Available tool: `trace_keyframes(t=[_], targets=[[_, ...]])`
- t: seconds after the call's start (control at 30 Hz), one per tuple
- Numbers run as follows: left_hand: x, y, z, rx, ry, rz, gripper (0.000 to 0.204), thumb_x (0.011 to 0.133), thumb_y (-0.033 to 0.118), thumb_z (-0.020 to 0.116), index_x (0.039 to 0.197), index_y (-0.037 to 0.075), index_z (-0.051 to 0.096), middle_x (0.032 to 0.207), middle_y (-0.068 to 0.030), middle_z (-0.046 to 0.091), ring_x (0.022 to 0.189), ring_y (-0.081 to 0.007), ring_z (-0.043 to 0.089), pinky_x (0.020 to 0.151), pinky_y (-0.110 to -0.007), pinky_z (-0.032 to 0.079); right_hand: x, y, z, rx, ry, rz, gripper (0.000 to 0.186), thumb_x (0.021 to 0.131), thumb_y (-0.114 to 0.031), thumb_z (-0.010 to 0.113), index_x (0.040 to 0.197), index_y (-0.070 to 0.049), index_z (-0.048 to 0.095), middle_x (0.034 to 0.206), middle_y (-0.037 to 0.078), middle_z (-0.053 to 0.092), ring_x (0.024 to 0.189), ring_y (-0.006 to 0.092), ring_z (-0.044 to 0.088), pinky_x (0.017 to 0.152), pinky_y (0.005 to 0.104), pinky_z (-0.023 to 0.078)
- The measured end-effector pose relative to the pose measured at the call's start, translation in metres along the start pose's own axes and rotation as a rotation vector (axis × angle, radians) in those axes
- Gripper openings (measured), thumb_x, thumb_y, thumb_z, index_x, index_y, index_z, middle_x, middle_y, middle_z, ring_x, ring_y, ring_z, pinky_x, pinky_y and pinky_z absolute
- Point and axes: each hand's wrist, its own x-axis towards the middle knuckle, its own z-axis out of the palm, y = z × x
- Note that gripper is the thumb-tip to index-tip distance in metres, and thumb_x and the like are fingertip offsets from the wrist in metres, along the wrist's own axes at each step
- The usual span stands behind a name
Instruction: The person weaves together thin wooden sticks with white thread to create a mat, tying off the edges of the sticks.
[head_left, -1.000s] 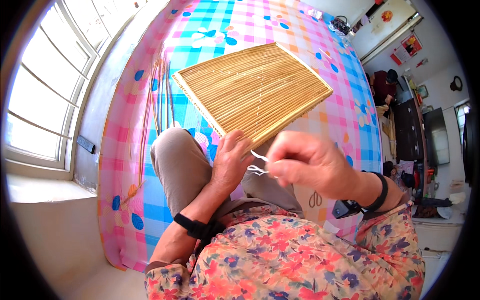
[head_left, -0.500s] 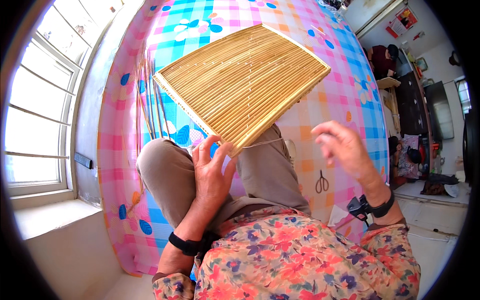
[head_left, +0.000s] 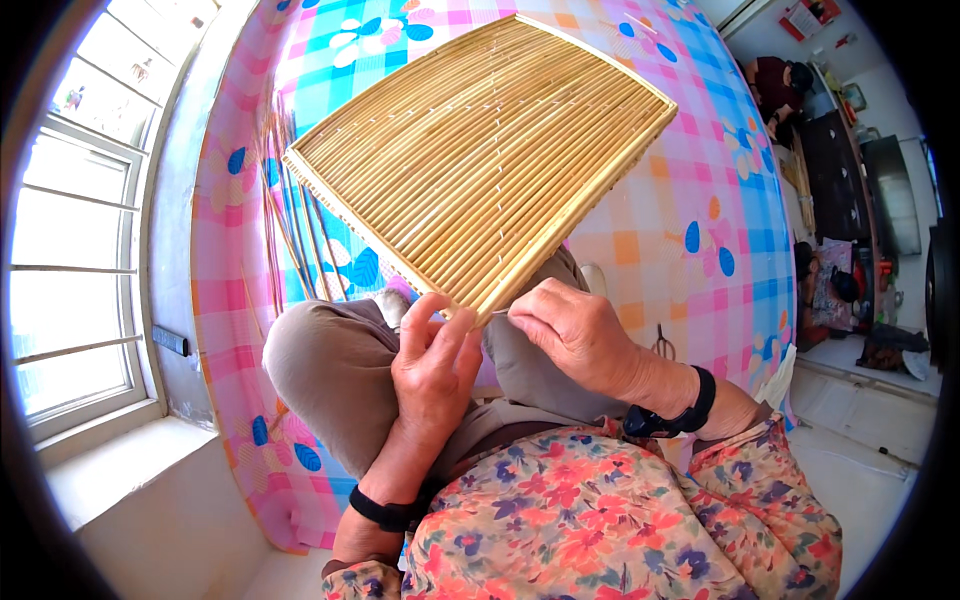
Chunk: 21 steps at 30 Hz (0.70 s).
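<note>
A flat, four-sided panel of yellow reed sticks (head_left: 480, 170), stitched with rows of pale thread and edged with a frame, stands tilted before my crossed legs. My left hand (head_left: 432, 370) grips its near corner, thumb and fingers closed about the edge. Right beside that corner, my right hand (head_left: 585, 340) is closed in a pinch on a thin pale string (head_left: 501, 312). Only a short bit of the string shows between the corner and my fingertips. The panel's underside is hidden.
Dark-handled scissors (head_left: 663, 343) lie beyond my right wrist, partly covered. Several long thin sticks (head_left: 305, 235) lie left of the panel on the checked sheet (head_left: 225, 330). A barred window (head_left: 75, 240) is at the left. Another person (head_left: 778, 85) is at the far right.
My right hand has come in from the right to the panel's near corner and now pinches the string there. The panel appears larger and higher in view; my left hand keeps its corner.
</note>
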Motion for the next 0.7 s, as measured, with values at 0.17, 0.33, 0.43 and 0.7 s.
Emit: trace_keyframes(t=[0.17,0.33,0.43,0.7], targets=[[0.000,0.003,0.000,-0.114,-0.032,-0.048,0.024,0.074,-0.009,0.065,0.096,0.001,0.062,0.112,-0.0132,0.051,0.073,-0.0148,0.062,0.064,-0.026,0.051,-0.004,0.004,0.001,-0.104,0.010,-0.046,0.019,0.077,-0.006,0.065,0.096,-0.007,0.062,0.074,0.009,0.052,0.068,0.0264,0.057,0.059,0.0347,0.047],[0.002,0.004,-0.003,-0.121,-0.051,-0.050,0.022,0.075,-0.008,0.065,0.095,0.001,0.061,0.114,-0.0142,0.052,0.077,-0.0162,0.063,0.066,-0.027,0.051,-0.008,0.005,0.003,-0.143,-0.031,-0.040,0.028,0.075,-0.002,0.066,0.102,-0.008,0.063,0.072,0.008,0.051,0.067,0.0257,0.055,0.057,0.0347,0.047],[0.004,0.006,-0.003,-0.123,-0.055,-0.069,0.020,0.076,-0.007,0.064,0.094,0.001,0.061,0.112,-0.0142,0.054,0.084,-0.0196,0.062,0.068,-0.028,0.051,-0.007,0.005,0.001,-0.105,-0.063,-0.066,0.031,0.074,-0.001,0.066,0.104,-0.007,0.062,0.070,0.008,0.049,0.066,0.0258,0.055,0.057,0.0351,0.047],[0.010,0.007,-0.005,-0.131,-0.049,-0.048,0.019,0.075,-0.007,0.063,0.092,0.001,0.060,0.105,-0.0137,0.057,0.095,-0.0265,0.059,0.080,-0.034,0.048,-0.007,0.004,0.001,-0.113,-0.085,-0.056,0.032,0.074,0.001,0.063,0.105,-0.006,0.062,0.071,0.008,0.050,0.066,0.0261,0.055,0.059,0.0354,0.047]])
